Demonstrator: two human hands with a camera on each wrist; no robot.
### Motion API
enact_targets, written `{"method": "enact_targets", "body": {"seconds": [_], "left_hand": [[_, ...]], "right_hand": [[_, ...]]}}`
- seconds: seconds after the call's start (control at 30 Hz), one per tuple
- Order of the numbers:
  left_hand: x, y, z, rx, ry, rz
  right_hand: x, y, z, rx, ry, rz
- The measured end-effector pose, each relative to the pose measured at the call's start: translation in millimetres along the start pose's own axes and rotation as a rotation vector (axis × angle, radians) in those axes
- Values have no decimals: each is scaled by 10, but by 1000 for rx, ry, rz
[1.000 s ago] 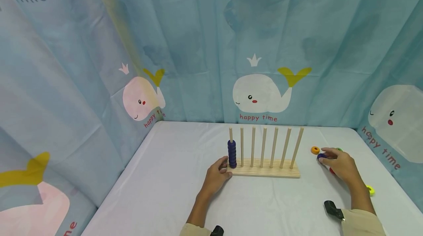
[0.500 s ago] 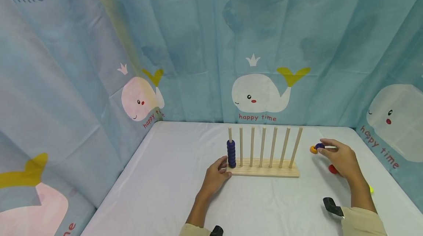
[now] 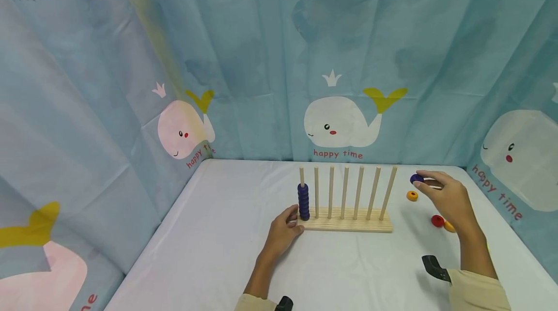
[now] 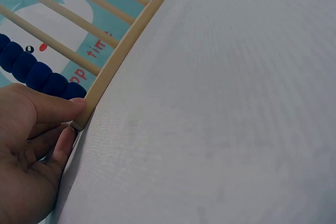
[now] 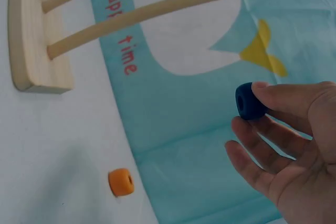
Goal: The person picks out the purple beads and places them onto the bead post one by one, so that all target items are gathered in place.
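A wooden peg rack with several upright pegs stands on the white table. Its leftmost peg carries a stack of dark blue beads; the other pegs are bare. My left hand grips the left end of the rack's base, thumb and fingers on either side of it in the left wrist view. Right of the rack, my right hand pinches a single blue bead between thumb and fingers, raised above the table. The hole of this bead faces the rack in the right wrist view.
Below the raised bead lies an orange bead. A red bead and another orange bead lie near the right forearm. A sliver of yellow shows behind that forearm. A blue whale-print curtain hangs behind the table.
My right hand has lifted the blue bead off the table, moving it up and slightly left. The red and second orange beads have come into fuller view. My left hand keeps its grip.
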State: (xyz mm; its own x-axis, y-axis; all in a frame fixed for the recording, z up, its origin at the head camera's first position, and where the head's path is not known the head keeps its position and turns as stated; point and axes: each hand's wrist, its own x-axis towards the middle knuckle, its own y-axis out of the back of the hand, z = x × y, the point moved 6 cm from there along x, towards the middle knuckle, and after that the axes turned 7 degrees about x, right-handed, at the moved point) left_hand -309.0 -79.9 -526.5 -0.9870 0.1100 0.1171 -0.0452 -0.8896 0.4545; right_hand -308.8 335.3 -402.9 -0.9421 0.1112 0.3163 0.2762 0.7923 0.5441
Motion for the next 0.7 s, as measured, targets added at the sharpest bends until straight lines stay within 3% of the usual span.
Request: {"method": "enact_targets", "body": {"seconds": [0.7], "left_hand": [[-3, 7, 6, 5, -12, 1]], "right_hand": [[-40, 84, -453, 22, 134, 82]]}}
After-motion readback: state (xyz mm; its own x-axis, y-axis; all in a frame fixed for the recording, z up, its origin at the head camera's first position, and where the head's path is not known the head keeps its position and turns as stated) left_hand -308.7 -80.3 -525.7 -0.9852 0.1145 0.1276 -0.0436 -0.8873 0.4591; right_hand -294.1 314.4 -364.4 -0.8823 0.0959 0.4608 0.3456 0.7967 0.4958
